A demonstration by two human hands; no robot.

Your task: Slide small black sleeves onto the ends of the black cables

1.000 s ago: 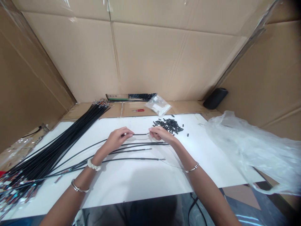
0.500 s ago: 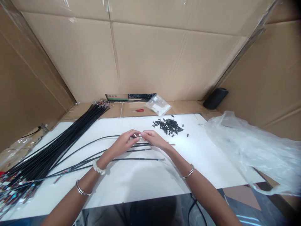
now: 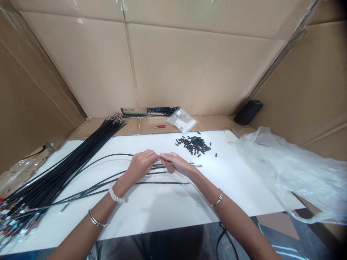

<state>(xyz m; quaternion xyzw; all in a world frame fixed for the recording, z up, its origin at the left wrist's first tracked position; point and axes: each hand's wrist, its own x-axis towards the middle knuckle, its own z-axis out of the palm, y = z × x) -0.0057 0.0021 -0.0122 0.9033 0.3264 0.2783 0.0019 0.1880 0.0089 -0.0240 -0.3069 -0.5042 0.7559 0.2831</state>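
My left hand [image 3: 142,164] is closed round a black cable [image 3: 115,155] that curves in from the left. My right hand [image 3: 175,161] meets it fingertip to fingertip, pinched closed; whatever lies between its fingers is hidden. Below the hands, several more cables [image 3: 159,183] lie on the white table [image 3: 173,213], with thin bare wires at their right ends. A pile of short black sleeves [image 3: 196,144] sits just beyond my right hand.
A thick bundle of black cables [image 3: 73,155] covers the left side. Behind are a red-handled tool [image 3: 160,126], a clear bag [image 3: 183,121] and a black roll [image 3: 248,112]. Plastic sheeting [image 3: 295,173] drapes the right side. Cardboard walls [image 3: 173,65] surround the table.
The fingers of both hands have closed in tighter, and my left hand has turned so its back shows more. My right hand's fingers are now curled under.
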